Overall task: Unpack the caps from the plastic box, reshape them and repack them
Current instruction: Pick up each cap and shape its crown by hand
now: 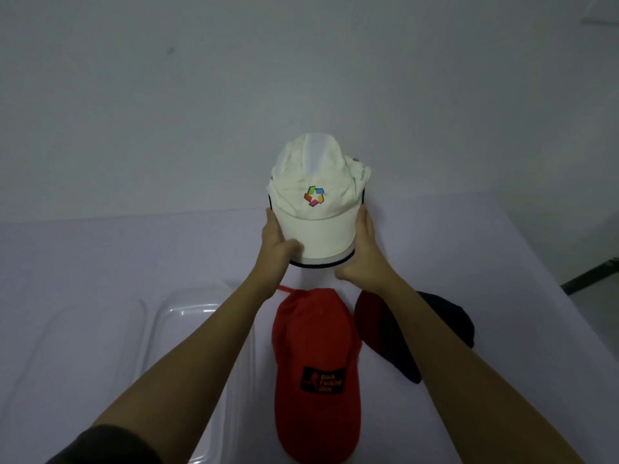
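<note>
A white cap [318,182] with a multicoloured star logo and a black-edged brim sits at the far middle of the table. My left hand [276,242] grips the left side of its brim, thumb on top. My right hand [363,249] holds the right side of the brim. A red cap [316,373] with a black patch lies nearer to me, between my forearms. A dark navy and maroon cap [382,329] lies to its right, partly hidden under my right forearm. The clear plastic box [160,333] lies on the left.
The table [100,256] is covered with a pale lilac cloth and meets a plain wall [234,78] at the back. Its right edge [549,269] drops off to a dark floor.
</note>
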Tool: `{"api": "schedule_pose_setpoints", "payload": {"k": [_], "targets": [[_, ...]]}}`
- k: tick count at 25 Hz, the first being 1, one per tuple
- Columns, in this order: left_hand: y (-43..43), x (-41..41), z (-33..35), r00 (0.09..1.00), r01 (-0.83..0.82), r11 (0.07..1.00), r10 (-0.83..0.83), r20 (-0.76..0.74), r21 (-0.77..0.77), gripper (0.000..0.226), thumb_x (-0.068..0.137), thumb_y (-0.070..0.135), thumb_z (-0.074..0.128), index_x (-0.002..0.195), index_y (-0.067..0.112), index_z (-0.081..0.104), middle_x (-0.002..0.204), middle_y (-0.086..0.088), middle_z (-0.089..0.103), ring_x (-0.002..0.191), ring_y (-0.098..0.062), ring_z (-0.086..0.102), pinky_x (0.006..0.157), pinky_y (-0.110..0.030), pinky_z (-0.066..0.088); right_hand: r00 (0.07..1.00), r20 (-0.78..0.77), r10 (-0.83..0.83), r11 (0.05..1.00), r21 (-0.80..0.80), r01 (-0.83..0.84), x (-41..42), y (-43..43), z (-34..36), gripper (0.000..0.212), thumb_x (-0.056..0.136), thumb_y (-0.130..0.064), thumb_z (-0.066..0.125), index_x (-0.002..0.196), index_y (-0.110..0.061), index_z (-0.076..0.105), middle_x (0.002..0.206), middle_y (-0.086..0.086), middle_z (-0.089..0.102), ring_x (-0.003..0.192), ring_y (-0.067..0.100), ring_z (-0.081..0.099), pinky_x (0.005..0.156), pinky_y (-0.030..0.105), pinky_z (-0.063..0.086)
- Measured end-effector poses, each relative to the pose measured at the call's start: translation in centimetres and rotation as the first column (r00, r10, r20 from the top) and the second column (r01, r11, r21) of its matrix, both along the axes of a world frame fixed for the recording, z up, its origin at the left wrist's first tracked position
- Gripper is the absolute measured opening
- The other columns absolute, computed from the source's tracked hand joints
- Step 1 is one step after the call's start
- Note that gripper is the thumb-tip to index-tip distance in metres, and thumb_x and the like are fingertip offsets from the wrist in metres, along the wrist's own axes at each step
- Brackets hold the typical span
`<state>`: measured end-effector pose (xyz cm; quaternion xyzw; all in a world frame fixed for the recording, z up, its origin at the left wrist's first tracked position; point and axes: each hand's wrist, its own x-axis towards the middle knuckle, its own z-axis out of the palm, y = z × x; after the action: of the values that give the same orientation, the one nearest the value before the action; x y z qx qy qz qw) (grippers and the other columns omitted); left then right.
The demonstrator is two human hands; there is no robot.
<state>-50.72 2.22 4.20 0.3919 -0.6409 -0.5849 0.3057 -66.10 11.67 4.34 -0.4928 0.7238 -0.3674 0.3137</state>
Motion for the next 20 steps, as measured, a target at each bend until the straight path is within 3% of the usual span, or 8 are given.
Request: {"api": "schedule_pose_setpoints", "payload": {"k": [2,5,8,11,14,16,18,20], "targets": [[0.7,0.2,0.1,0.994,0.063,0.993,-0.053,0.098,-0.095,0.100,0.058,0.015,0.066,0.142,0.027,0.013,0.127,0.002,0.035,0.123,-0.022,0.034,0.097,-0.034,0.043,0.993,-0.120,0.016,0.999,-0.035,-0.021,0.0,0.3,-0.7,0.126,0.068,-0.003,0.076,0.146,-0.012,-0.022,0.157,0.006,-0.018,0.134,0.000,0.003,0.097,-0.007,0.013],[1.6,0.2,0.0,0.969,0.160,0.963,-0.111,0.222,-0.217,0.124,0.052,0.008,0.070,0.145,0.024,-0.010,0.136,0.003,0.018,0.130,-0.021,0.021,0.104,-0.039,0.039,0.927,-0.365,-0.086,0.990,-0.132,0.040,0.4,0.5,-2.6,0.103,0.084,-0.011,0.067,0.143,-0.005,-0.018,0.157,0.020,-0.008,0.145,0.023,0.003,0.119,0.031,0.011],[1.9,0.4,-0.2,0.930,0.260,0.932,-0.170,0.325,-0.255,0.131,0.060,0.000,0.072,0.143,0.021,-0.027,0.148,-0.006,-0.001,0.134,-0.015,0.013,0.106,-0.037,0.040,0.820,-0.529,-0.218,0.973,-0.185,0.139,1.3,0.9,-3.6,0.078,0.088,0.008,0.049,0.144,0.003,-0.005,0.154,0.029,0.005,0.142,0.041,0.018,0.116,0.053,0.019],[2.9,0.2,-1.1,0.946,0.155,0.867,0.007,0.324,-0.474,0.095,0.086,0.023,0.058,0.147,0.012,-0.013,0.154,-0.017,0.003,0.141,-0.030,0.013,0.115,-0.043,0.023,0.813,-0.549,-0.194,0.977,-0.182,0.111,2.0,1.1,-3.2,0.076,0.087,0.011,0.044,0.144,0.001,-0.005,0.153,0.032,0.005,0.142,0.044,0.016,0.115,0.046,0.011],[3.7,-0.6,-1.1,0.886,0.118,0.769,0.204,0.416,-0.628,0.068,0.088,0.061,0.020,0.149,0.034,0.007,0.158,0.011,0.002,0.146,-0.013,0.005,0.114,-0.032,0.013,0.770,-0.600,-0.217,0.974,-0.184,0.131,2.2,1.1,-3.4,0.082,0.084,0.004,0.055,0.146,0.004,0.001,0.152,0.032,0.011,0.142,0.043,0.019,0.113,0.046,0.011],[4.0,-0.4,-1.0,0.861,0.115,0.735,0.262,0.437,-0.669,0.062,0.094,0.056,0.022,0.149,0.030,0.012,0.159,0.004,0.008,0.146,-0.017,0.011,0.110,-0.030,0.015,0.749,-0.617,-0.240,0.970,-0.174,0.168,2.5,1.2,-3.4,0.085,0.080,0.000,0.061,0.146,0.007,0.008,0.152,0.031,0.017,0.141,0.041,0.024,0.112,0.045,0.011],[4.0,-0.2,-1.5,0.893,-0.014,0.743,0.311,0.326,-0.669,0.058,0.097,0.030,0.037,0.146,0.006,0.018,0.151,-0.029,0.021,0.140,-0.041,0.026,0.109,-0.043,0.024,0.774,-0.568,-0.278,0.960,-0.180,0.213,3.0,1.2,-3.1,0.082,0.081,0.000,0.059,0.146,0.006,0.010,0.154,0.027,0.016,0.143,0.037,0.022,0.113,0.041,0.011],[3.3,-0.5,-3.4,0.911,-0.025,0.646,0.330,0.249,-0.763,0.049,0.094,0.013,0.035,0.138,-0.007,0.023,0.139,-0.042,0.032,0.132,-0.051,0.030,0.103,-0.054,0.029,0.802,-0.505,-0.320,0.944,-0.245,0.223,3.4,1.0,-2.6,0.077,0.084,0.003,0.055,0.146,0.006,0.008,0.154,0.026,0.013,0.143,0.036,0.021,0.112,0.037,0.016]]}}
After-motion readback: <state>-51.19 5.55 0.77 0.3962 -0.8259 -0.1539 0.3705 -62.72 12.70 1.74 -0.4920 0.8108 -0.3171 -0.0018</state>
